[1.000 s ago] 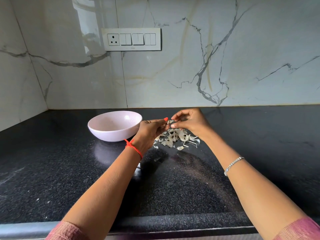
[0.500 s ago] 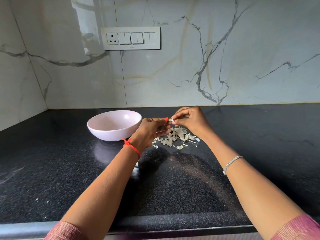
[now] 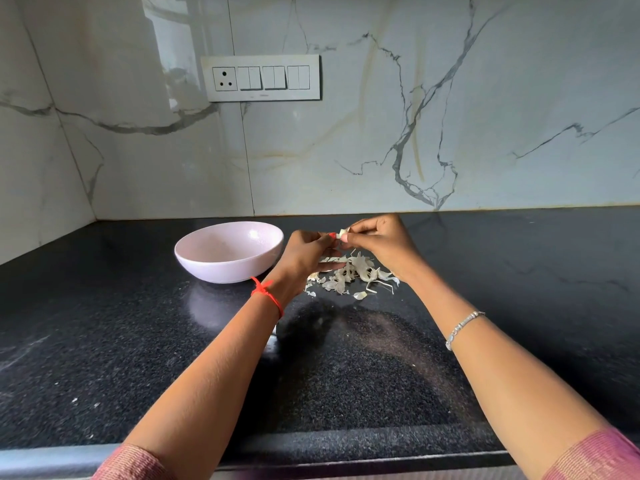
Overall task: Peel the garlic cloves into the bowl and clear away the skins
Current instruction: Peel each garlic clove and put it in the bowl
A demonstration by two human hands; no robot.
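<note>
Pale pink bowl [image 3: 221, 268] sits on the black speckled counter [image 3: 104, 341], just left of the L hand [image 3: 304, 252]. A white switch plate [image 3: 261, 77] w/ one socket is on the wall above, up & left of that hand. A red thread [image 3: 268, 294] is tied round the L wrist. The L hand's fingers are curled, thumb & forefinger tips pinching one end of a small garlic clove [image 3: 343, 233], held in the air betw. both hands. Directly below the hands, a loose heap of papery white skins [image 3: 353, 275] lies on the counter, w/ a few stray flakes nearer the L wrist. The R hand [image 3: 381, 242] meets the L at the fingertips, fingers bent & pinching the clove's other end, approx. level w/ the bowl's rim. A silver bracelet [image 3: 462, 327] circles the R forearm, well back from the hand. Behind both hands is a white marble-look wall [image 3: 519, 98] w/ grey veins.
</note>
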